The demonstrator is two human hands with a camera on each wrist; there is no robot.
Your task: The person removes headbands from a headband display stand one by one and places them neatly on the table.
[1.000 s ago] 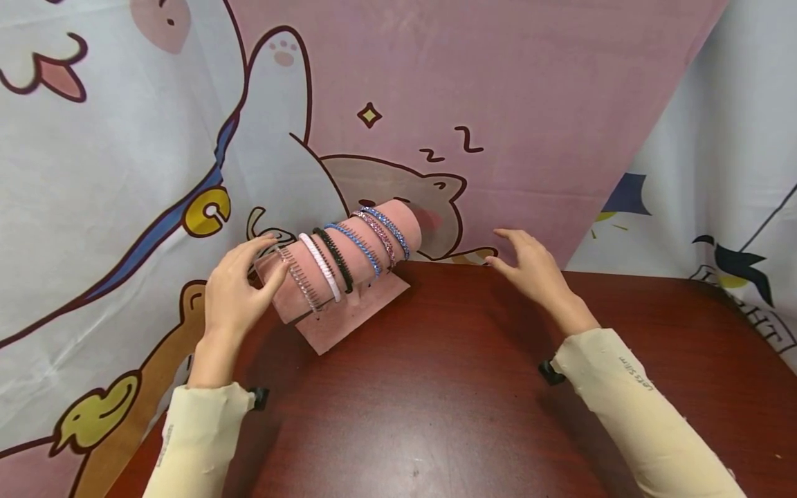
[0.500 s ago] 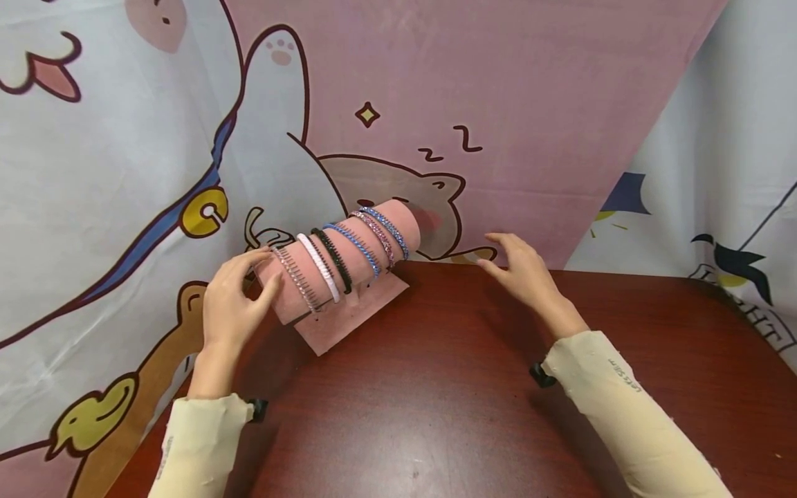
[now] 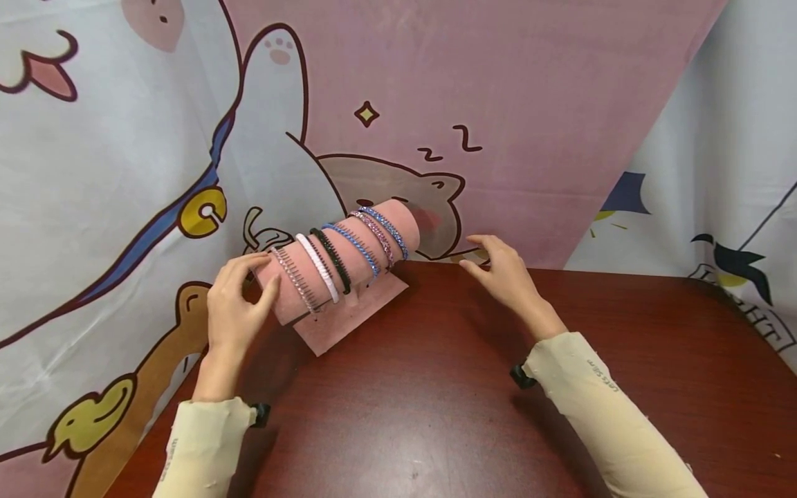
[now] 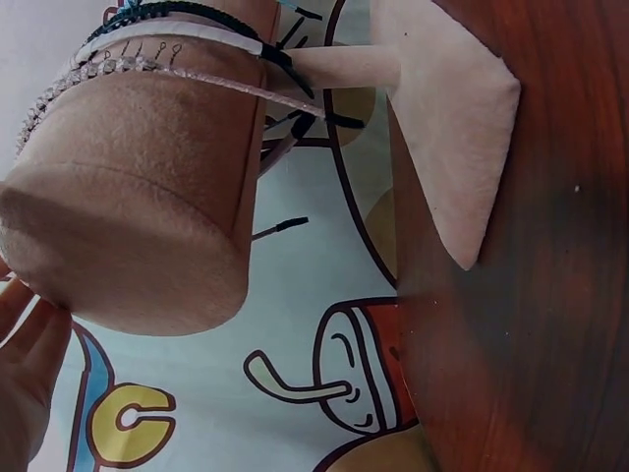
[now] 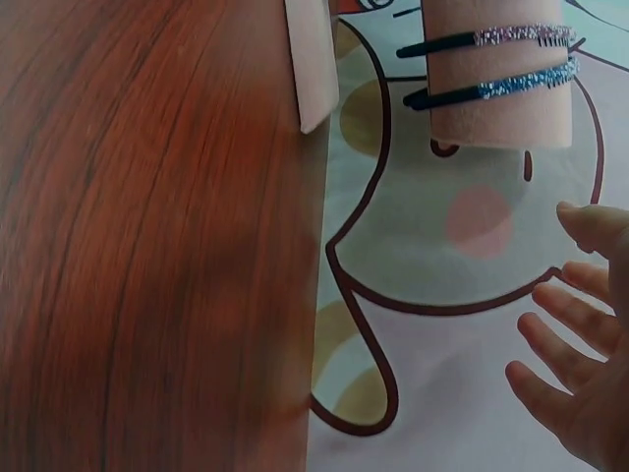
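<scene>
A pink plush headband stand [image 3: 403, 220] lies at an angle above its flat square base [image 3: 349, 321] on the table. Several toothed headbands circle its roll: a clear beaded one [image 3: 292, 277] nearest the left end, then a white one [image 3: 319, 268], a black one [image 3: 336, 261], a twisted blue one [image 3: 356, 245], a pink glitter one [image 3: 376, 234] and a blue glitter one [image 3: 389, 228]. My left hand [image 3: 233, 304] rests relaxed fingertips at the roll's left end. My right hand [image 3: 504, 277] hovers right of the stand, fingers spread, holding nothing.
The dark red wooden table [image 3: 398, 408] spreads in front of the stand. A cartoon-printed cloth [image 3: 529, 104] hangs close behind it and along the left side. Each sleeve has a small black device [image 3: 521, 375] at the wrist.
My right hand has moved left, closer to the stand. My left hand has come down slightly onto the roll's left end. The stand and headbands stay put.
</scene>
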